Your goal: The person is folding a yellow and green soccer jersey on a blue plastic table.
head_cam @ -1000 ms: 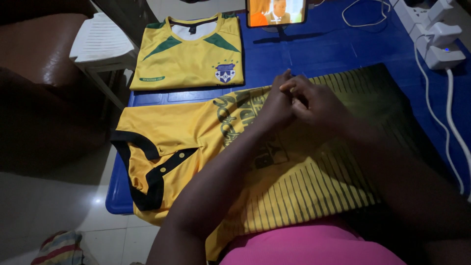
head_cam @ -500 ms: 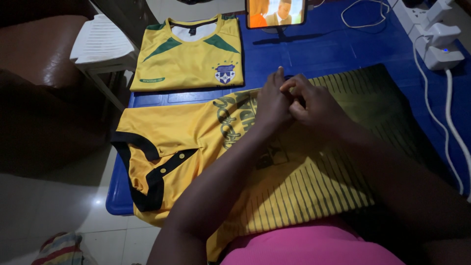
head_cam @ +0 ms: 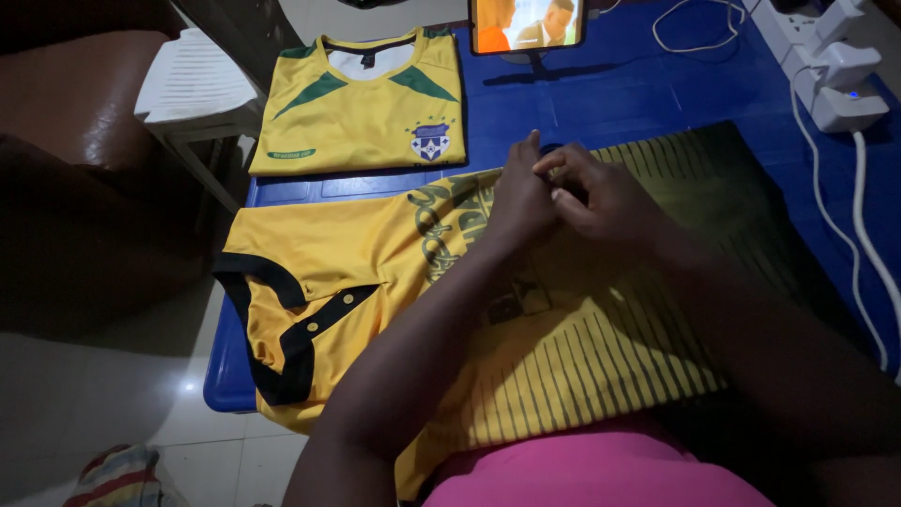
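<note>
Left hand (head_cam: 519,197) and right hand (head_cam: 601,192) meet over middle of yellow shirt (head_cam: 375,282), fingers curled, tips touching; can't tell if pinching cloth or anything small. Shirt spread flat across blue table (head_cam: 657,94), black collar (head_cam: 272,329) toward left edge, striped hem toward right. Folded jersey (head_cam: 361,103), yellow with green shoulder patches, lies beyond, just apart. Phone (head_cam: 526,23) upright at far edge, screen lit. White chargers (head_cam: 835,66) with cables at right. White chair (head_cam: 192,84) beside table, left.
</note>
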